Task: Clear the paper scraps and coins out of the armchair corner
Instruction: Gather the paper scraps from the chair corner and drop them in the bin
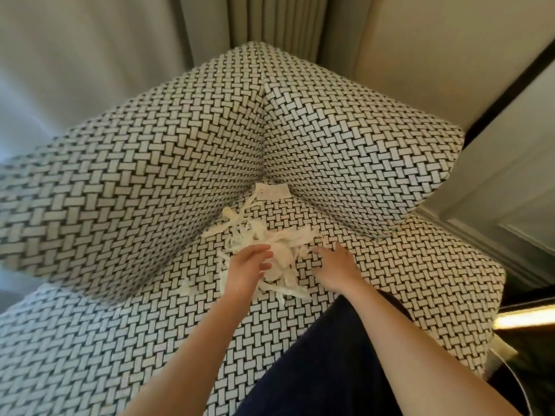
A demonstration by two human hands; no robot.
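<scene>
White paper scraps gripped by left hand; right hand lies flat on armchair.

The scraps are lying on the seat, between the fingers of the left hand and those of the right hand, and spreading beyond the fingertips toward the corner. A slip is sitting well past the fingertips, where the left pad and right pad are meeting. The right fingers are lying on the seat just beside the scraps. A leg is resting behind both wrists.
</scene>
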